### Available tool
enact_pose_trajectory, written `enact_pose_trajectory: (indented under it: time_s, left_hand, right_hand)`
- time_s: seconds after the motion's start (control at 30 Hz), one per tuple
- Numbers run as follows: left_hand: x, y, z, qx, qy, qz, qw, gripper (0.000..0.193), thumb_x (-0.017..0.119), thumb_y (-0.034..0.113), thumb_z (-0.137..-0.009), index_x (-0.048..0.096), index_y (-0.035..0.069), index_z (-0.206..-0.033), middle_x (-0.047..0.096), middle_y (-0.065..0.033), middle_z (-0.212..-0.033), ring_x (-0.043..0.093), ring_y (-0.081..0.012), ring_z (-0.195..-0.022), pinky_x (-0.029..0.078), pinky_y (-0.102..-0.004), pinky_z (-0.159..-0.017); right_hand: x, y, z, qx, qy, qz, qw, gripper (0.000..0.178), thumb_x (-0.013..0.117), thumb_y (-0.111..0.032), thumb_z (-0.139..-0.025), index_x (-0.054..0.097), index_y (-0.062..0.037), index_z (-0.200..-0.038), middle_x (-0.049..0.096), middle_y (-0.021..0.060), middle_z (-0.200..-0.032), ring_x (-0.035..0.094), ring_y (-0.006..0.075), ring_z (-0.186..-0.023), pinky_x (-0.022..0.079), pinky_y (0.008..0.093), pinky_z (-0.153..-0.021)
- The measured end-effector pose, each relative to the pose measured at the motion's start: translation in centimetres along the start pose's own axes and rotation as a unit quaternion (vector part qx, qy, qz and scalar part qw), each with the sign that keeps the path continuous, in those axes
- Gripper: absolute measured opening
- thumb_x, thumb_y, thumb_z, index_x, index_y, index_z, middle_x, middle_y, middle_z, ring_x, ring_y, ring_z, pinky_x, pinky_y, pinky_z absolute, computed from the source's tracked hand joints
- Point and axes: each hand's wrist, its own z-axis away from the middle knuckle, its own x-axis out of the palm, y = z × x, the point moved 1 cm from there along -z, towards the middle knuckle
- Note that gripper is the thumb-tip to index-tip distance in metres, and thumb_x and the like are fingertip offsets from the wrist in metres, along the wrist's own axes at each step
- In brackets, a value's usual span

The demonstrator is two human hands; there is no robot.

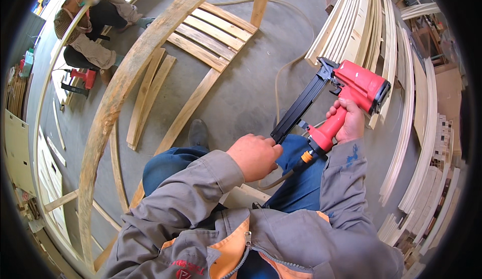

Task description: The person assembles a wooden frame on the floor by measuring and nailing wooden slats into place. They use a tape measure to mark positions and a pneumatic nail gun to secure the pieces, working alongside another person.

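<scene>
My right hand [349, 121] is wrapped round the grip of a red and black pneumatic nail gun [359, 86], raised above my right thigh. The gun lies tilted, its nose pointing to the upper left and its long black magazine [304, 101] slanting down toward my left hand. An air hose with an orange fitting [306, 156] joins the handle's lower end. My left hand [255, 156] is closed at the magazine's near end, its fingers curled against it. What the undersides of those fingers pinch is hidden.
A curved wooden beam [108, 103] arches along my left, and a slatted wooden frame [213, 35] lies ahead. Stacked wood strips [351, 23] line the right. A hose [306, 15] trails across the floor. At the far left a person [90, 33] crouches near another red nail gun [83, 80].
</scene>
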Motion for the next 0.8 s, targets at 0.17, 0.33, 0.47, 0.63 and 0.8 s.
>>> enact_pose_trajectory:
  time_s: [0.17,0.33,0.47,0.63,0.8]
  left_hand:
    - [0.2,0.2,-0.3,0.007,0.005,0.000,1.000,0.032,0.071,0.026,-0.081,0.068,0.008,-0.108,0.067,-0.0125,-0.096,0.067,-0.0333,-0.094,0.054,-0.0441,-0.083]
    - [0.0,0.2,-0.5,0.006,-0.009,-0.004,1.000,0.029,0.072,0.028,-0.084,0.066,0.008,-0.103,0.068,-0.0118,-0.098,0.067,-0.0323,-0.097,0.053,-0.0437,-0.083]
    - [0.6,-0.1,-0.1,0.020,0.017,-0.018,0.999,0.029,0.072,0.025,-0.081,0.065,0.009,-0.105,0.067,-0.0102,-0.096,0.068,-0.0313,-0.094,0.053,-0.0434,-0.081]
    - [0.6,-0.2,-0.3,0.018,-0.002,-0.035,0.999,0.019,0.068,0.020,-0.085,0.063,0.009,-0.099,0.067,-0.0089,-0.096,0.068,-0.0290,-0.096,0.053,-0.0421,-0.082]
    - [-0.2,-0.1,0.5,0.004,0.003,-0.023,1.000,0.017,0.067,0.017,-0.084,0.064,0.010,-0.100,0.066,-0.0083,-0.097,0.068,-0.0281,-0.097,0.053,-0.0409,-0.082]
  right_hand:
    - [0.2,-0.1,0.1,0.002,-0.002,0.023,1.000,0.009,0.063,-0.007,-0.086,0.063,0.0009,-0.087,0.063,0.0097,-0.073,0.062,0.0205,-0.060,0.055,0.0383,-0.056]
    - [0.5,-0.3,0.1,0.003,-0.012,0.050,0.999,0.010,0.064,-0.010,-0.086,0.063,0.0004,-0.086,0.062,0.0091,-0.072,0.062,0.0197,-0.060,0.055,0.0378,-0.056]
    - [0.5,0.5,-0.3,0.014,-0.023,0.067,0.997,0.013,0.064,-0.012,-0.086,0.062,-0.0002,-0.083,0.061,0.0089,-0.071,0.061,0.0199,-0.059,0.055,0.0373,-0.056]
    - [0.8,0.4,0.0,0.035,-0.024,0.061,0.997,0.009,0.061,-0.009,-0.086,0.060,0.0001,-0.085,0.060,0.0095,-0.071,0.060,0.0212,-0.059,0.054,0.0377,-0.054]
    - [1.5,1.2,0.1,0.025,-0.014,0.085,0.996,0.008,0.059,-0.009,-0.088,0.059,-0.0011,-0.088,0.059,0.0077,-0.072,0.059,0.0192,-0.060,0.054,0.0373,-0.054]
